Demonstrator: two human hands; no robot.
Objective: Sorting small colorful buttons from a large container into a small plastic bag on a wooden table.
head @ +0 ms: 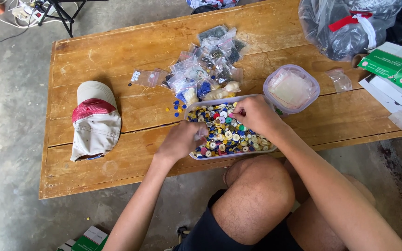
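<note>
Multicoloured buttons (pixel 224 132) fill clear tray (pixel 238 154) at table (pixel 131 51) centre. Right hand (pixel 256 114) pinches among buttons, item hidden. Left hand (pixel 180 141), at tray's 9 o'clock, curled around small clear bag (pixel 202 133), partly hidden.

multicoloured buttons (pixel 224 132), beige-and-red cap (pixel 95 118), green boxes (pixel 396 65)

The desk (pixel 117 60) is rough, scratched matt wood. Glossy plastic buttons (pixel 226 132) fill a clear plastic tub (pixel 196 155). The cap (pixel 96 121) is cloth.
</note>
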